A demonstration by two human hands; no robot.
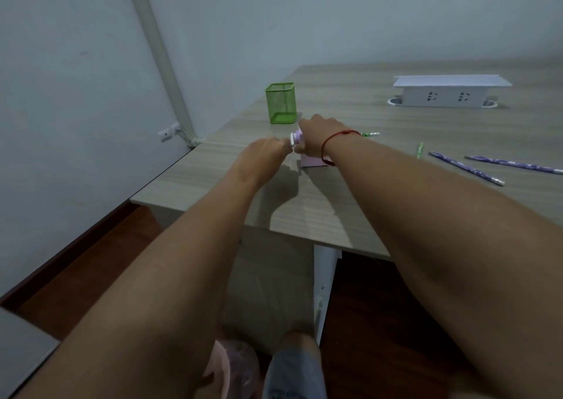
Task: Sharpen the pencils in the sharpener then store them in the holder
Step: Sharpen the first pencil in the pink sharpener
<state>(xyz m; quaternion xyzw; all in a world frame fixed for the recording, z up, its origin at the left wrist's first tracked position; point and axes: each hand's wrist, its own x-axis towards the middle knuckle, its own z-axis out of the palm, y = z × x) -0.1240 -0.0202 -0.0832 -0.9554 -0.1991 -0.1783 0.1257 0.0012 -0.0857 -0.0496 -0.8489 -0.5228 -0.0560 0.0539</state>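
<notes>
On the table (335,209), your right hand (316,130) is hiding most of the sharpener (310,161), fingers curling over it; your left hand (268,152) is pinching its blurred handle (293,140).

Two bare arms and a red string

A thin red string bracelet (338,134) goes round the right wrist, above the table (213,167). Below the table's near edge, pale blue-grey cloth (294,377) covers a leg, and something soft and pink (234,365) sits beside it, too blurry to tell.
</notes>
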